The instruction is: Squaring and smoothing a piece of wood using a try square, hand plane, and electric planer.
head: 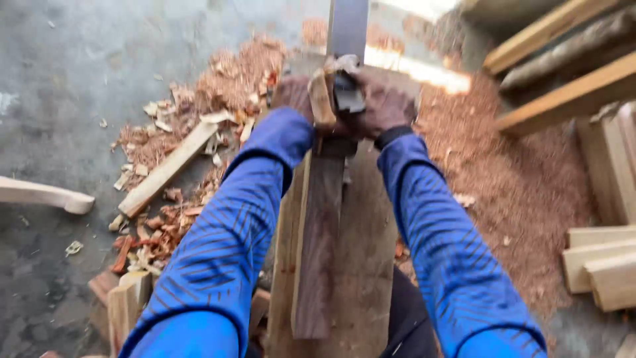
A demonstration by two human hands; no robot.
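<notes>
Upper centre: your left hand [291, 96] and right hand [384, 106] grip hand plane [334, 96] on dark plank [321, 232]; plank may slip sideways, looks unclamped.

Blue sleeves [218, 232] with dark line pattern, a dark brown plank [319, 245], reddish sawdust [523, 179], grey floor [66, 79].

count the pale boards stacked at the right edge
3 boards: top, middle and bottom, lying one below the next at the right edge beside the sawdust. More may be hidden past the frame.
</notes>
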